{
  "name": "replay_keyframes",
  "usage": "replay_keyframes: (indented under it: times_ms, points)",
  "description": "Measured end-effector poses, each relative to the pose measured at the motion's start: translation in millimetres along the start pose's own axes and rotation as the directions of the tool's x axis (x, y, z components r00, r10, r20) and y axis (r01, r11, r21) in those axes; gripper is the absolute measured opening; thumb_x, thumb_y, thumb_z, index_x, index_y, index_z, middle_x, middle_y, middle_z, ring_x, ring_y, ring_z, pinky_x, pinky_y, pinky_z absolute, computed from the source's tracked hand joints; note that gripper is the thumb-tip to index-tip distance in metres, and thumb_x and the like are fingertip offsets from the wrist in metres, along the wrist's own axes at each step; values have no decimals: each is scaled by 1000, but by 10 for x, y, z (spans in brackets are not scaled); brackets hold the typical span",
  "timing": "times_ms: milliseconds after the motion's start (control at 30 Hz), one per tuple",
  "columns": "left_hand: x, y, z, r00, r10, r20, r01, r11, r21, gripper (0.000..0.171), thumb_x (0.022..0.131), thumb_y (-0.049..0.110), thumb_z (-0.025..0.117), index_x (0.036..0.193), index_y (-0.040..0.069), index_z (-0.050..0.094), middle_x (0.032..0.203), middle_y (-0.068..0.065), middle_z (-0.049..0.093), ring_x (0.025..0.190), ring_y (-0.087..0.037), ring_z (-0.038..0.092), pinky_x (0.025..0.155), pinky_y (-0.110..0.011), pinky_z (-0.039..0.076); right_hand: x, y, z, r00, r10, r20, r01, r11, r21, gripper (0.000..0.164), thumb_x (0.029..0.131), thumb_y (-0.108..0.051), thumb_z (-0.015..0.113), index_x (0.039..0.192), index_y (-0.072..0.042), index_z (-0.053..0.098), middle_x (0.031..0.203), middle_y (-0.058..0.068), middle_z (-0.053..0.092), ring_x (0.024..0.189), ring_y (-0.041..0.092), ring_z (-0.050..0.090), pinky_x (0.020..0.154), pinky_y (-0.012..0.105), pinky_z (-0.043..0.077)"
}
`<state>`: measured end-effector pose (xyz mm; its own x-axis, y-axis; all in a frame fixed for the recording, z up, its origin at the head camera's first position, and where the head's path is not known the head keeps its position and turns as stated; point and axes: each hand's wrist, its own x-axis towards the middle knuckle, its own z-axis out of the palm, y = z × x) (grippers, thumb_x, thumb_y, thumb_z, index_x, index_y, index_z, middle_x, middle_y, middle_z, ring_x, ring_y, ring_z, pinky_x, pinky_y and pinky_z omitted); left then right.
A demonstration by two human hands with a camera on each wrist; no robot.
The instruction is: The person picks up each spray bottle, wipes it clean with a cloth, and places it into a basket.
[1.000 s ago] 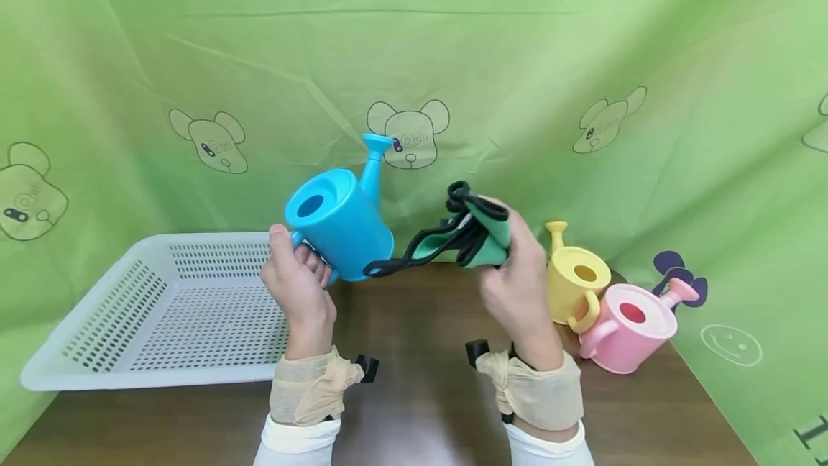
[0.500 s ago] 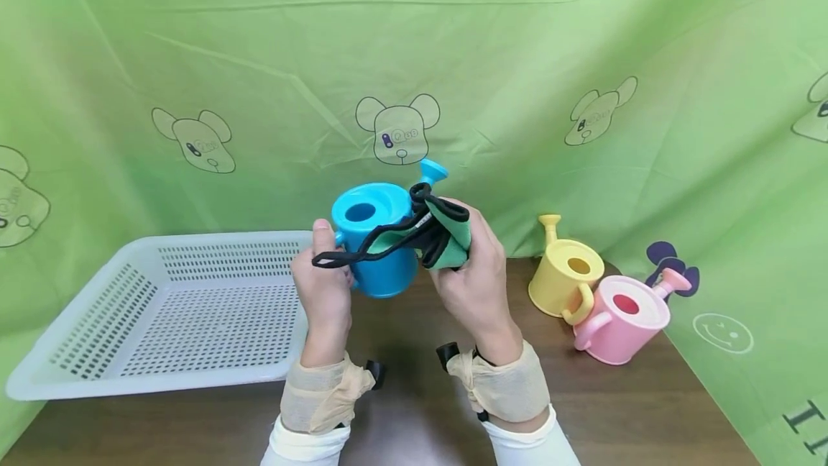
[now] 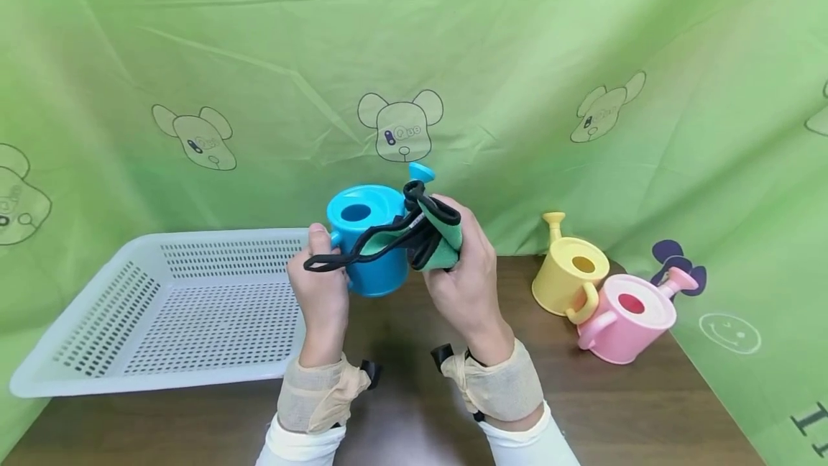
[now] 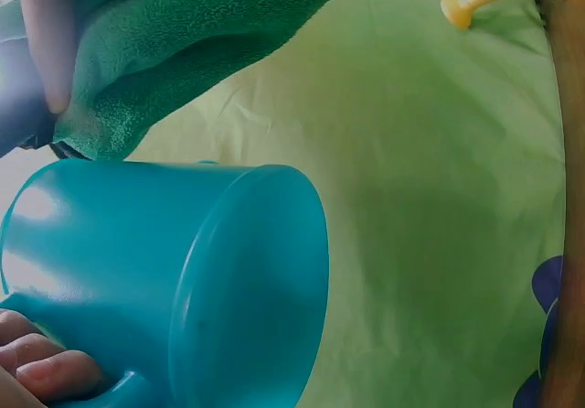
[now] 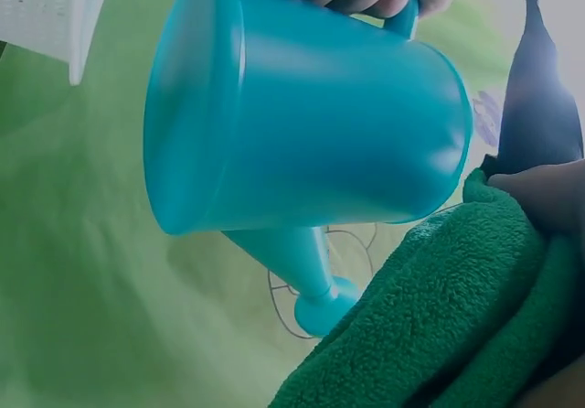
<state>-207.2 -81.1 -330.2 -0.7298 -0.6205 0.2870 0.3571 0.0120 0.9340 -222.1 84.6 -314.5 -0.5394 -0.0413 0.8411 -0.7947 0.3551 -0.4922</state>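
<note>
Gripping its handle, the left hand (image 3: 322,290) holds a blue watering can (image 3: 382,275) above the table (image 3: 601,416) in head view; a pink watering can (image 3: 627,322) stands by the right edge. Left wrist view: green towel (image 4: 192,47) beside the can. Right wrist view: right hand (image 5: 546,191) gripping it.

A creased green cloth (image 3: 491,34), printed with outlined animal heads (image 3: 404,131) and a smiling face (image 3: 729,334), hangs behind the brown worktop (image 3: 608,408), which reflects pale light
</note>
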Motion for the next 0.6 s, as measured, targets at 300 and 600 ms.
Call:
replay_keyframes:
  times_ms: [300,600]
  points:
    - [-17,-9,-35,997,75,13,-76,994,79,63,111,39,46,53,14,36,49,8,31,45,-13,35,49,-29,27,15,-11,76,997,-76,18,76,996,39,60,79,18,61,135,-4,65,134,15,68,125,30,66,113,35,51]
    - [-61,46,25,998,-31,56,34,998,-56,62,111,39,49,55,14,37,50,7,32,45,-12,34,49,-28,29,-11,-19,110,1000,-4,-23,4,1000,9,48,86,12,64,133,-1,65,130,17,70,122,31,67,110,42,54]
